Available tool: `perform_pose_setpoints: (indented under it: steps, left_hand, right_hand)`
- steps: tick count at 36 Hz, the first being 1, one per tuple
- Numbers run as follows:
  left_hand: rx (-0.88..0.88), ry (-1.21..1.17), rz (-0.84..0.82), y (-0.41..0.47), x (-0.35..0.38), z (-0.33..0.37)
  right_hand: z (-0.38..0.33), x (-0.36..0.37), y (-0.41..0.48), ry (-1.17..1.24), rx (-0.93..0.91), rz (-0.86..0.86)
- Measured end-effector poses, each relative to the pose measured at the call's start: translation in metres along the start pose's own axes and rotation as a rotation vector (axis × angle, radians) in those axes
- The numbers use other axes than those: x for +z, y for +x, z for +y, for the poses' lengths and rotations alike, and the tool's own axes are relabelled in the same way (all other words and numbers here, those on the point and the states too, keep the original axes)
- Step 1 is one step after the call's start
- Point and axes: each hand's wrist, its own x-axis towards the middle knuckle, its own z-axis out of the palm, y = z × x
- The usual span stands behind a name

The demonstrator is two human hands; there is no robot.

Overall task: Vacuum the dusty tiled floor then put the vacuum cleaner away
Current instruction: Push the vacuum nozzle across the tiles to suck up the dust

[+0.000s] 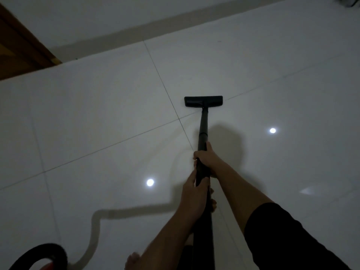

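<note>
A black vacuum wand [202,125] runs from my hands out to its flat black floor head [203,101], which lies on the pale glossy tiled floor [97,117] just past a crossing of grout lines. My right hand [206,157] grips the wand higher up. My left hand [191,189] grips it just below, closer to me. A black hose [48,250] loops at the bottom left, with a bit of red, which may be the cleaner's body, at the frame's edge.
A white wall with a beige skirting [175,22] runs along the far side. A brown wooden door frame [21,49] stands at the top left. Two ceiling lights reflect off the tiles. A bare foot [133,260] shows at the bottom.
</note>
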Motion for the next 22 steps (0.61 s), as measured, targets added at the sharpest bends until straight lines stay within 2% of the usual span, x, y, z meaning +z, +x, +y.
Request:
perform_pose_setpoints:
  steps: [7, 16, 22]
  left_hand:
    - [0.042, -0.029, 0.059, 0.057, 0.004, 0.059]
    - [0.058, 0.094, 0.022, 0.143, 0.006, 0.156]
    - [0.034, 0.13, 0.02, 0.19, 0.027, 0.197]
  right_hand:
    - [-0.068, 0.008, 0.053, -0.034, -0.014, -0.024]
    - [-0.173, 0.005, 0.122, 0.031, -0.019, 0.02]
    - [-0.221, -0.016, 0.16, 0.057, -0.013, 0.052]
